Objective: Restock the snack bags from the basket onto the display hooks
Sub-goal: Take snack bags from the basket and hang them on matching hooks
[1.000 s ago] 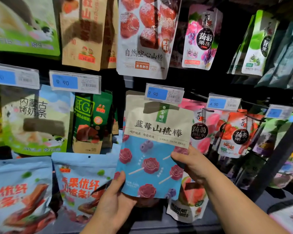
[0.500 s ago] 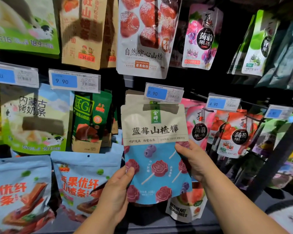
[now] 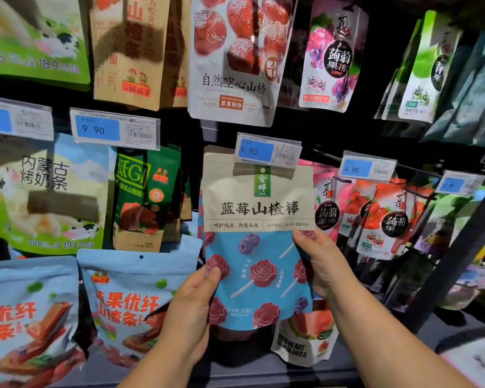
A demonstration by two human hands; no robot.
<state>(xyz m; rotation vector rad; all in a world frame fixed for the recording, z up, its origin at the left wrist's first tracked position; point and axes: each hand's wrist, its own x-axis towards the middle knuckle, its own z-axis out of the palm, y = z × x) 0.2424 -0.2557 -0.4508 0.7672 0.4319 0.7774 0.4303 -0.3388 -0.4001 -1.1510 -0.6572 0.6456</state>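
A snack bag (image 3: 256, 247) with a beige top and a blue lower half printed with purple flower lollipops hangs upright in the middle of the rack. Its top edge sits behind the 9.90 price tag (image 3: 268, 151). My left hand (image 3: 191, 309) grips its lower left edge, thumb on the front. My right hand (image 3: 324, 261) grips its right edge at mid height, thumb on the front. The hook itself is hidden behind the tag. The basket is out of view.
Other bags hang all round: a green bag (image 3: 143, 197) to the left, pink jelly pouches (image 3: 328, 208) to the right, a white hawthorn bag (image 3: 235, 57) above. Light-blue bags (image 3: 135, 301) hang at lower left. A guava pouch (image 3: 303, 343) sits below.
The bag has risen and straightened from a tilt, its top now tucked behind the 9.90 tag. Both hands moved up with it, keeping their hold.
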